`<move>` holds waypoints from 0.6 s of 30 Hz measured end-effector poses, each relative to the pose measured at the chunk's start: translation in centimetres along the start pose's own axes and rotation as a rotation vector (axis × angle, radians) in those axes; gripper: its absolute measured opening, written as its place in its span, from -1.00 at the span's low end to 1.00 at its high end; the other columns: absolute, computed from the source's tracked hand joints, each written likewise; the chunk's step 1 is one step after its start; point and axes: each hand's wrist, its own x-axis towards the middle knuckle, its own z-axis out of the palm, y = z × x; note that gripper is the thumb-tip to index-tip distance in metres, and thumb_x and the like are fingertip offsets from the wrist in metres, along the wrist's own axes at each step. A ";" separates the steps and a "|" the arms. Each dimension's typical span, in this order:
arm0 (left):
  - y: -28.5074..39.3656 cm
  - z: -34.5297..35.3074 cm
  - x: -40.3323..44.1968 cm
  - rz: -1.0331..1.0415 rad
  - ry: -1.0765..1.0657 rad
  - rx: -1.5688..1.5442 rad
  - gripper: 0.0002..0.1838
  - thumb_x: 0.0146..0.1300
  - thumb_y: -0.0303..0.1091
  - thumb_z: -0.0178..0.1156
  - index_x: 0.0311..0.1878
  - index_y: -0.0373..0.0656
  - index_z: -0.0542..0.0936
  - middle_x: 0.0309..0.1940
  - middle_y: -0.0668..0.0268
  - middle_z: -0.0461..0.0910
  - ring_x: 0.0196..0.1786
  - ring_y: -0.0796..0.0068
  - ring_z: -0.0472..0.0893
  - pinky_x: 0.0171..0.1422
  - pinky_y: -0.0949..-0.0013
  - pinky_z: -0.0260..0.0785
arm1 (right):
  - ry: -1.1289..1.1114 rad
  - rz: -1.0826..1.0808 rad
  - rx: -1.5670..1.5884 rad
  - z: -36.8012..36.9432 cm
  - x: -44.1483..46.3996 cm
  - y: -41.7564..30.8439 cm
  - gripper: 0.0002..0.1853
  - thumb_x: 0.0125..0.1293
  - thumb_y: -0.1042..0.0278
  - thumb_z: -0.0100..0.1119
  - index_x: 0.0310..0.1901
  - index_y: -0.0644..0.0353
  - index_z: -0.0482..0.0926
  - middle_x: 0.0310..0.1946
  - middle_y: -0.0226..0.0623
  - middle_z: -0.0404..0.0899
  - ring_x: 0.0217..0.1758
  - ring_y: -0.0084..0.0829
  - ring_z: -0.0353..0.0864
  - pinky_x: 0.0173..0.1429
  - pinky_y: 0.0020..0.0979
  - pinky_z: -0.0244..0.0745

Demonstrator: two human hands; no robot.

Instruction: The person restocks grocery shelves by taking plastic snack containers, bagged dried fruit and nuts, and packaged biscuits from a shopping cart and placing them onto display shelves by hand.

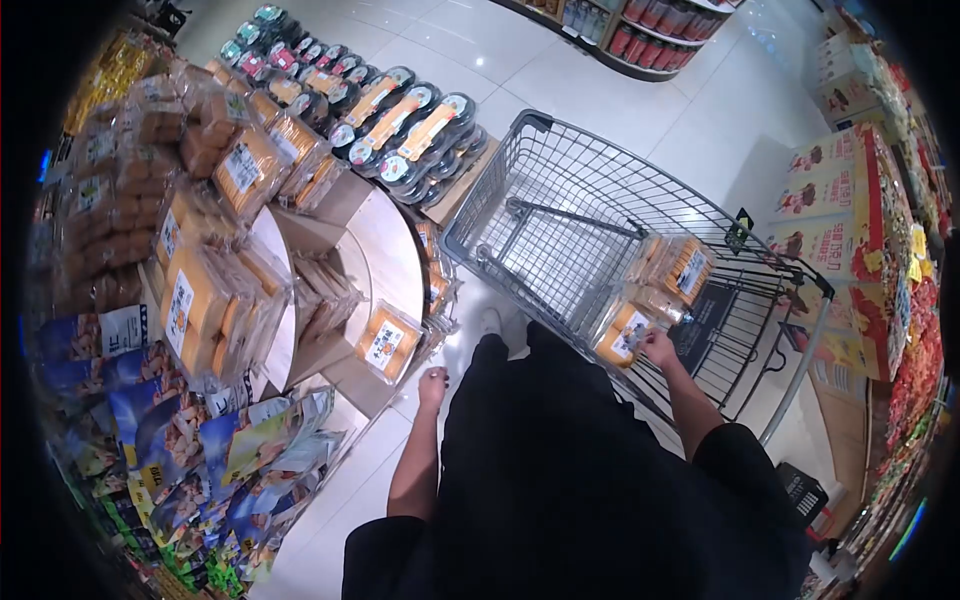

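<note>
My right hand [657, 350] is closed on the edge of an orange snack pack [624, 335] inside the grey shopping cart [560, 125]. Another orange pack [686, 270] lies just beyond it in the cart. My left hand [433, 385] hangs beside the display shelf with its fingers curled in; whether it holds anything is too small to tell. Nearest to that hand, a clear-wrapped orange pack [388, 343] rests at the edge of the round wooden shelf [385, 245].
Stacked orange packs [195, 310] and blue snack bags [165, 410] fill the left side. Black-lidded trays [430, 125] stand behind the shelf. Printed cartons [830, 220] line the right. A drinks shelf [655, 35] curves at the top.
</note>
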 end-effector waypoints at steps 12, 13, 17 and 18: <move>1.5 2.9 -10.6 -0.031 0.196 0.445 -0.69 0.16 -0.21 0.03 -0.19 -0.23 0.58 -0.28 0.08 0.61 -0.15 0.19 0.59 -0.02 0.29 0.38 | 0.207 -0.506 -0.470 5.4 7.8 -1.3 -0.19 -0.03 0.31 0.26 0.29 0.09 0.10 0.19 0.05 0.11 0.26 0.01 0.15 0.25 -0.12 0.18; 1.2 3.0 -11.5 -0.047 0.247 0.423 -0.69 0.16 -0.21 0.03 -0.19 -0.23 0.58 -0.28 0.08 0.61 -0.15 0.19 0.59 -0.02 0.29 0.38 | 0.232 -0.502 -0.433 5.0 7.5 -1.7 -0.17 -0.04 0.26 0.28 0.29 0.06 0.10 0.18 0.07 0.11 0.25 0.04 0.15 0.24 -0.11 0.18; -0.8 3.5 -13.6 -0.116 0.343 0.223 -0.67 0.17 -0.17 0.02 -0.19 -0.22 0.58 -0.24 0.05 0.60 -0.10 0.11 0.56 0.03 0.26 0.36 | 0.145 -0.461 -0.503 2.9 5.7 -4.9 -0.13 -0.08 0.20 0.32 0.30 0.02 0.08 0.16 0.06 0.17 0.24 0.06 0.15 0.24 -0.11 0.18; -1.5 3.7 -13.6 -0.110 0.355 0.157 -0.66 0.17 -0.16 0.01 -0.19 -0.23 0.58 -0.24 0.05 0.60 -0.09 0.11 0.56 0.03 0.27 0.36 | 0.110 -0.403 -0.498 2.2 5.6 -5.8 -0.11 -0.09 0.18 0.33 0.30 0.02 0.08 0.16 0.05 0.18 0.23 0.07 0.18 0.22 -0.11 0.20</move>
